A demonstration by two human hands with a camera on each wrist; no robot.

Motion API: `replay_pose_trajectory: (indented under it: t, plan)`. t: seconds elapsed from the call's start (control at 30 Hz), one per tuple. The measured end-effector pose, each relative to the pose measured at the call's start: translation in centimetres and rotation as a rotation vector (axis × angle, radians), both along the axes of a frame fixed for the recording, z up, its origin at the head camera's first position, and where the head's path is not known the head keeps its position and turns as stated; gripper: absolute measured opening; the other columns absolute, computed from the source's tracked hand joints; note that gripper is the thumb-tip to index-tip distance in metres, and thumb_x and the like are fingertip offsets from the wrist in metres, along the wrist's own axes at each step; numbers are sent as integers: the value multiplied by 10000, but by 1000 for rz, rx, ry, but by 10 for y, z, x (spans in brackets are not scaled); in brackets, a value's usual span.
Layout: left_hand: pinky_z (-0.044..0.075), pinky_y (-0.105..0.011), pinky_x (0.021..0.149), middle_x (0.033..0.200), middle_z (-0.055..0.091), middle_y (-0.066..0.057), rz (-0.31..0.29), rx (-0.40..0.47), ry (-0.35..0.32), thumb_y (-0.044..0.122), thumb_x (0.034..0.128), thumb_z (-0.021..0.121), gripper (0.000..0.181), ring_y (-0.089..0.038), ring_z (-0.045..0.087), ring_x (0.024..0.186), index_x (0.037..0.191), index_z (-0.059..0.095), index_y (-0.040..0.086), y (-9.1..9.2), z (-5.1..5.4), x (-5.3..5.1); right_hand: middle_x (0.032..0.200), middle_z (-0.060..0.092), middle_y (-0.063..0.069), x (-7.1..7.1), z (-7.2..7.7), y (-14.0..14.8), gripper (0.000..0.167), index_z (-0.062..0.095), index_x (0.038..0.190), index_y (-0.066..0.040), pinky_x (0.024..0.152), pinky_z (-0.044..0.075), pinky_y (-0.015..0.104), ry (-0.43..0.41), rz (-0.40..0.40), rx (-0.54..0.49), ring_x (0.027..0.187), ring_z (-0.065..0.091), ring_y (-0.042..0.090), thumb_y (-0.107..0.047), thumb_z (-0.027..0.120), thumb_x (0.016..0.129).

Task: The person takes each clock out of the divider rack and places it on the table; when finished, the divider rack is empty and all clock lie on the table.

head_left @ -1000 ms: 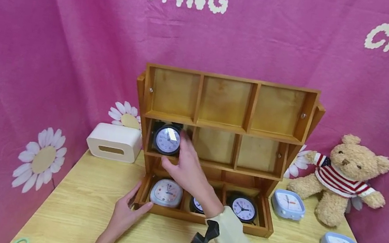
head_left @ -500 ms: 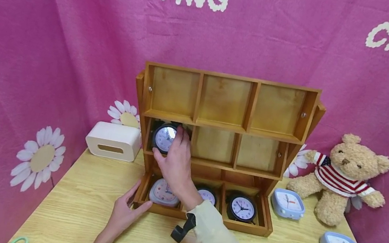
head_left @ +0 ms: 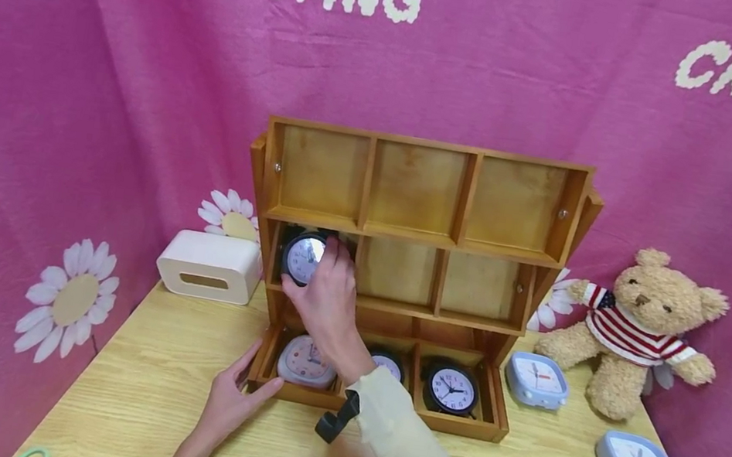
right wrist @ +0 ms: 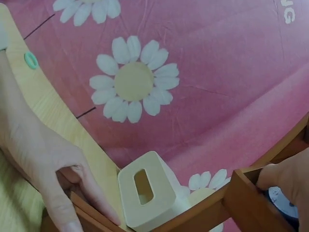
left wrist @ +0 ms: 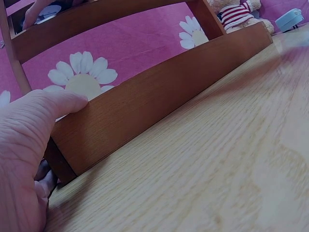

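A brown wooden three-tier shelf (head_left: 407, 236) stands on the table in the head view. My right hand (head_left: 328, 297) grips a round black alarm clock (head_left: 302, 257) inside the left compartment of the middle tier, covering its right side. At the bottom tier's front left corner, my left hand (head_left: 229, 403) holds the frame; its thumb (left wrist: 70, 102) lies over the front board and the other fingers are at the outer side. Below sit a pale rounded clock (head_left: 307, 361), a black clock (head_left: 389, 364) partly behind my right forearm, and another black clock (head_left: 452, 389).
Two blue clocks (head_left: 537, 379) lie right of the shelf, near a teddy bear (head_left: 648, 323) in a striped sweater. A white tissue box (head_left: 209, 265) stands on the left. Pink cloth (head_left: 499, 83) hangs behind. A green ring-shaped item (right wrist: 31, 60) lies at the table's left edge.
My right hand has shifted left and its fingers have come over the clock's right side. The clock sits slightly further left in its compartment. My left hand stays at the corner.
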State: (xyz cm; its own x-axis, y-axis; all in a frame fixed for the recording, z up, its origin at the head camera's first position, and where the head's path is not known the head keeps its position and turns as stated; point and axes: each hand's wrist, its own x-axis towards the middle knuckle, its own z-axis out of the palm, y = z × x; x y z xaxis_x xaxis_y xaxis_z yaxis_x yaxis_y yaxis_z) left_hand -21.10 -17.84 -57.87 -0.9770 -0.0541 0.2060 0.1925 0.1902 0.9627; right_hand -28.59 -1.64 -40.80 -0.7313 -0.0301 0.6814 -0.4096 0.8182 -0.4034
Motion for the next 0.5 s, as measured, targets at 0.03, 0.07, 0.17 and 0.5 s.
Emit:
replay_pose_trajectory:
  t: [0.03, 0.07, 0.17, 0.5]
  plan:
    - [406, -95, 1040, 1563, 479, -201, -3, -2, -3, 107, 868, 860, 812, -321, 506, 1385, 1565, 451, 20, 0, 0, 0, 1256, 633, 248, 0, 1, 0, 921, 502, 1381, 77, 953, 607, 431, -1, -5, 9, 1086, 689, 378, -398, 959, 737]
    - [404, -97, 1042, 1566, 474, -203, -5, -4, -4, 109, 872, 858, 811, -325, 502, 1389, 1567, 449, 21, 0, 0, 1, 1225, 646, 237, 0, 3, 0, 905, 518, 1363, 76, 933, 615, 420, -4, -9, 19, 1059, 701, 369, -405, 957, 735]
    - [399, -107, 1049, 1570, 465, -213, -7, -6, -1, 111, 878, 853, 808, -336, 490, 1399, 1569, 443, 16, -2, 1, 1, 1158, 671, 218, -1, 7, 1, 875, 552, 1327, 73, 883, 630, 397, -21, -9, 30, 998, 729, 357, -431, 948, 732]
    - [404, -101, 1041, 1562, 473, -212, 4, -3, -17, 89, 849, 870, 840, -336, 502, 1390, 1565, 440, 1, -1, 1, 2, 1035, 685, 191, 5, 15, 6, 872, 566, 1311, 61, 795, 650, 381, -59, 6, -2, 900, 747, 345, -480, 932, 733]
